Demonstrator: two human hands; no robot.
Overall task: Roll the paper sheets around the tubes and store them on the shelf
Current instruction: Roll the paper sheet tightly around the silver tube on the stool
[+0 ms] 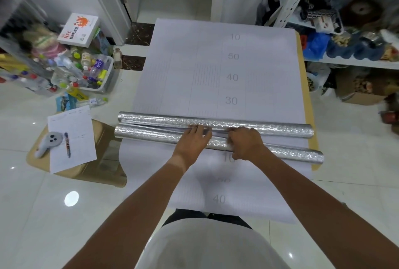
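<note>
Two long silver foil-covered tubes lie side by side across a large white paper sheet [216, 68] printed with grey numbers. The far tube [151, 117] lies level; the near tube [140, 134] slants toward the lower right. My left hand [193, 139] rests flat on the near tube, fingers reaching into the gap between the tubes. My right hand [245, 142] is curled over the near tube just to the right, pinching at a paper edge in the gap. The paper hangs over the table's near edge toward my lap.
A cardboard box [90, 167] at the left carries a printed form [71, 137], a grey controller [50, 141] and a pen. A bin of plastic bottles [90, 70] stands on the floor at the back left. A cluttered white shelf [349, 61] stands on the right.
</note>
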